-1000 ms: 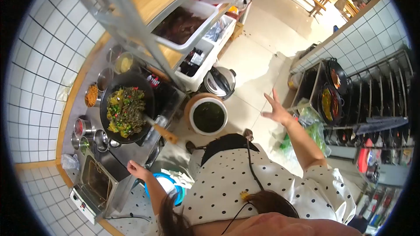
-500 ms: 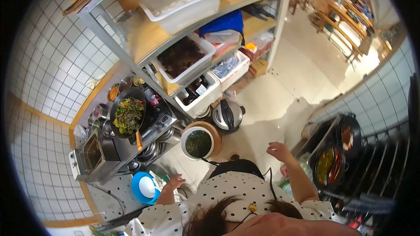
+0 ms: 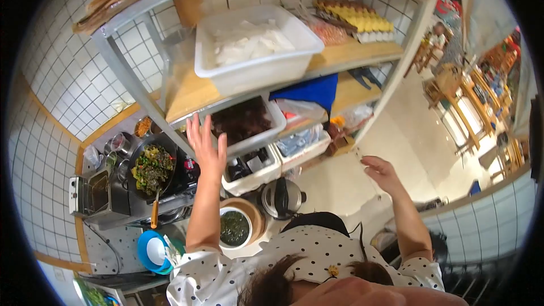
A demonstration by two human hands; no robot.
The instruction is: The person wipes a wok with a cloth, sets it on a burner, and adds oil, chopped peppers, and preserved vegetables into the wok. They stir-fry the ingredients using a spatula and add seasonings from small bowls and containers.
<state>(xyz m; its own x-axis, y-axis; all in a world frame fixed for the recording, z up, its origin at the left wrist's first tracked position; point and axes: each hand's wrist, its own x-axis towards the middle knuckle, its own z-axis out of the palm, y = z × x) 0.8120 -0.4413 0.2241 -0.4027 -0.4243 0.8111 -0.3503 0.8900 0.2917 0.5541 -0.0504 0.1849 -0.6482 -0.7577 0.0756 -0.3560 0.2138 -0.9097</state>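
Observation:
My left hand (image 3: 207, 150) is raised with its fingers spread, in front of the shelf edge. It overlaps the left end of a white tub of dark brown food (image 3: 241, 122); I cannot tell whether it touches. On the shelf above sits a large white tub (image 3: 258, 73) holding pale white pieces. My right hand (image 3: 382, 174) hangs in the air over the floor, holding nothing, its fingers loosely extended and the thumb apart. Below the shelving stand a white pot of dark green food (image 3: 234, 228) and a lidded pressure cooker (image 3: 290, 197).
A metal shelving unit (image 3: 362, 56) with wooden boards spans the front. At left, a wok of greens (image 3: 152, 164) with a wooden handle sits on the counter beside a fryer (image 3: 105, 190). A blue basin (image 3: 148, 252) is lower left. Wooden tables and chairs (image 3: 462, 107) stand far right.
My left hand has risen from low beside the basin to the shelf edge, fingers spreading. My right hand has moved slightly up and right. The view has shifted closer to the shelves.

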